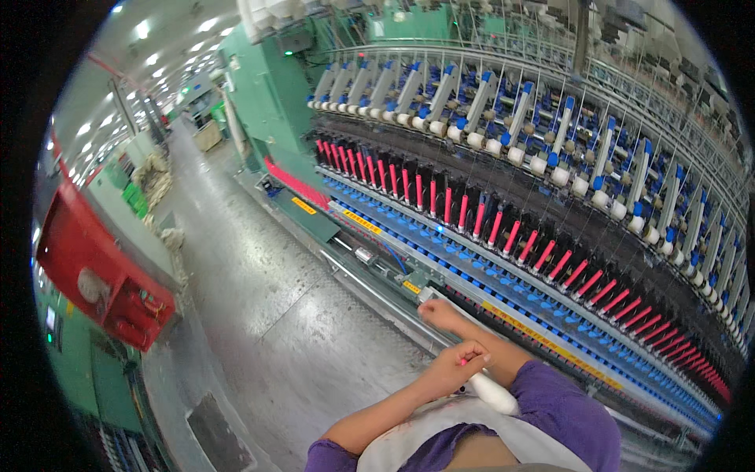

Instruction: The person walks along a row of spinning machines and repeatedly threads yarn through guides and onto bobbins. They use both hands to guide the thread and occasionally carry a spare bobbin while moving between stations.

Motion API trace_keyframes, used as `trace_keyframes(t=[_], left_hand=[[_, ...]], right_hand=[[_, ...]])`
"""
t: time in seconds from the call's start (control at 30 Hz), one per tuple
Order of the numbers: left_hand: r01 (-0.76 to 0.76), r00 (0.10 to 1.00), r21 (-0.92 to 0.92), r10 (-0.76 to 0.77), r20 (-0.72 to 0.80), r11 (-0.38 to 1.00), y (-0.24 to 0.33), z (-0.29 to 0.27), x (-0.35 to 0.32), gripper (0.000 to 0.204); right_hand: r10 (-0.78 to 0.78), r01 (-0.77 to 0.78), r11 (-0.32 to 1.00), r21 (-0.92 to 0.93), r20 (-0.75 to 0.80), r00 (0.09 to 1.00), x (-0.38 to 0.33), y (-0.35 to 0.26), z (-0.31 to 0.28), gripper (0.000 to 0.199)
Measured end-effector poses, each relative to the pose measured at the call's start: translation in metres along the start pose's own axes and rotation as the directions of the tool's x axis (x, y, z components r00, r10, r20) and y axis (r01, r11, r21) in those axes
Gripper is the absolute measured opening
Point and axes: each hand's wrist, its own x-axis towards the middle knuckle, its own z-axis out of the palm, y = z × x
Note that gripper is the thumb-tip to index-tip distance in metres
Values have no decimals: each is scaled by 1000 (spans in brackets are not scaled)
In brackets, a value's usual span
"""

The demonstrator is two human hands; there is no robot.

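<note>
My left hand [458, 370] is closed around the pink end of a bobbin wound with white yarn. The bobbin's white body [494, 395] points down and right, close to my right forearm and the white apron [421, 429]. Farther out, my right hand [442, 314] has its fingers curled in beside a small grey block [427, 296] on the front of the spinning frame. What those fingers hold, if anything, is hidden. Behind it, a long row of pink bobbin tubes [464, 212] stands upright on the machine's spindles.
White rollers with blue-tipped arms [480, 102] run above the spindles. A blue rail [503, 287] and a metal pipe [377, 303] follow the machine's front. Pink tubes [295, 182] lie at its far end. A grey aisle floor [275, 299] stretches left, past a red cabinet [98, 263].
</note>
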Motion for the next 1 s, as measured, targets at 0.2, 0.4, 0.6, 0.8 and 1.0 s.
trace_keyframes(t=[0.2,0.4,0.6,0.8,1.0], left_hand=[[99,994,-70,-102,-44,993,-12,-138,66,14],[145,977,-172,-168,-131,974,12,-260,155,15],[170,952,-246,-223,-208,954,42,-373,225,16],[-24,968,-166,-19,-249,986,46,-459,263,16],[54,985,-260,-94,-146,964,51,-538,277,16]], right_hand=[[-73,118,992,54,-521,850,205,-46,-167,20],[-426,154,902,-404,-770,475,415,-151,-357,30],[-81,-134,966,-220,-754,652,623,-122,-522,69],[-27,-628,84,-774,-632,775,711,-66,-602,37],[110,-739,-133,-660,-751,651,700,-120,-559,37]])
